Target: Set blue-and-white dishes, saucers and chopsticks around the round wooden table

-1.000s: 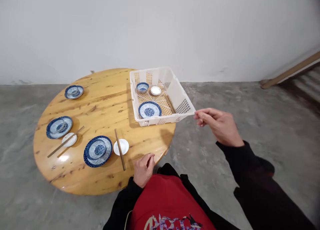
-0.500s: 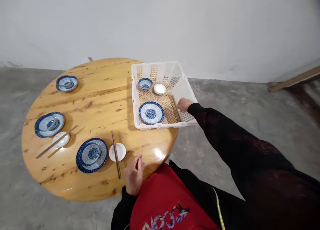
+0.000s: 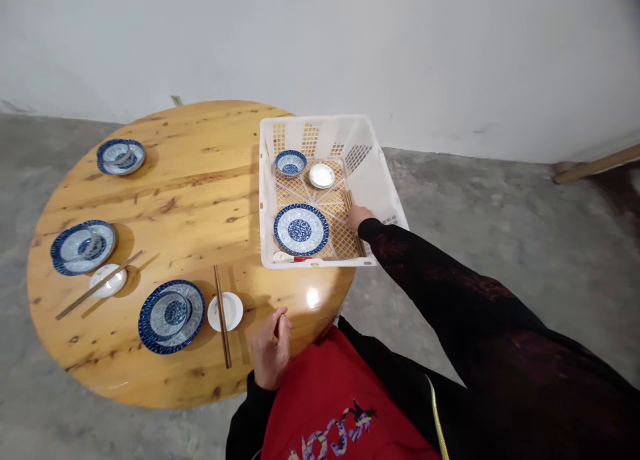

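Observation:
My right hand [image 3: 359, 218] is inside the white plastic basket [image 3: 336, 263], with its fingers closed over a pair of wooden chopsticks [image 3: 361, 248] at the basket's right side. Its fingertips are partly hidden. To the left of that hand lies a blue-and-white plate [image 3: 301, 229]. Behind it are a blue-patterned bowl [image 3: 291, 162] and small white dishes [image 3: 321, 175]. A white spoon with a red handle [image 3: 284, 257] lies along the near wall. My left hand [image 3: 271, 351] is loosely curled at the table's near edge, and I see nothing in it.
The round wooden table [image 3: 210, 200] carries more place settings: a plate with a bowl [image 3: 171, 316], a white saucer [image 3: 230, 311] under chopsticks [image 3: 223, 333], another plate setting [image 3: 83, 247] with a saucer [image 3: 109, 281], and one at the back [image 3: 121, 156]. A wall stands behind.
My right hand has moved left and down onto the chopsticks in the basket. My view has shifted slightly, and the spoon by the near wall shows more. My left hand stays curled.

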Tool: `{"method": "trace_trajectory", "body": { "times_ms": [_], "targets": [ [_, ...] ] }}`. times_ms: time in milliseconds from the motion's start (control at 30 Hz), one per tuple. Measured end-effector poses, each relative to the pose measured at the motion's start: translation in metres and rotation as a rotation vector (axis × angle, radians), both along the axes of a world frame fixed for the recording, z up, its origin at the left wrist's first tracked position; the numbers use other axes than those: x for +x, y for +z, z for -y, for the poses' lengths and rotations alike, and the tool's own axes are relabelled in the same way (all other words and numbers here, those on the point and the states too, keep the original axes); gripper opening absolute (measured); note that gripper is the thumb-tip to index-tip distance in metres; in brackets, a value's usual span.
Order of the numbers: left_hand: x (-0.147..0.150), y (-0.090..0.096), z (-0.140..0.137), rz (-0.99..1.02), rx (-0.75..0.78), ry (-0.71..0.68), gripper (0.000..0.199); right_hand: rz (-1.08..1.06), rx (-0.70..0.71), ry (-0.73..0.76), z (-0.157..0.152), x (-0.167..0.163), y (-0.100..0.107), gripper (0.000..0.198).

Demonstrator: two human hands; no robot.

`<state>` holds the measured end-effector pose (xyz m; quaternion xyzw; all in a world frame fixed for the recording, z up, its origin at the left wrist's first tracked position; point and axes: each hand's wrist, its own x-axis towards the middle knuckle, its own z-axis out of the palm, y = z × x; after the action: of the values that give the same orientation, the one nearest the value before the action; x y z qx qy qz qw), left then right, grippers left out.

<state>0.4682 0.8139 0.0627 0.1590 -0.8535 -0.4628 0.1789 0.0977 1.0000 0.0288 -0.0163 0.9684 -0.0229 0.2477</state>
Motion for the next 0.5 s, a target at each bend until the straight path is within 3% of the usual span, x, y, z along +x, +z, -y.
{"method": "trace_trajectory", "body": {
  "times_ms": [500],
  "targets": [
    [0.0006, 0.0009, -0.0036, -0.007, -0.052, 0.009, 0.022, -0.063, 0.043, 0.040, 0.0079, 0.0106, -0.0034, 0.035]
  ]
}}
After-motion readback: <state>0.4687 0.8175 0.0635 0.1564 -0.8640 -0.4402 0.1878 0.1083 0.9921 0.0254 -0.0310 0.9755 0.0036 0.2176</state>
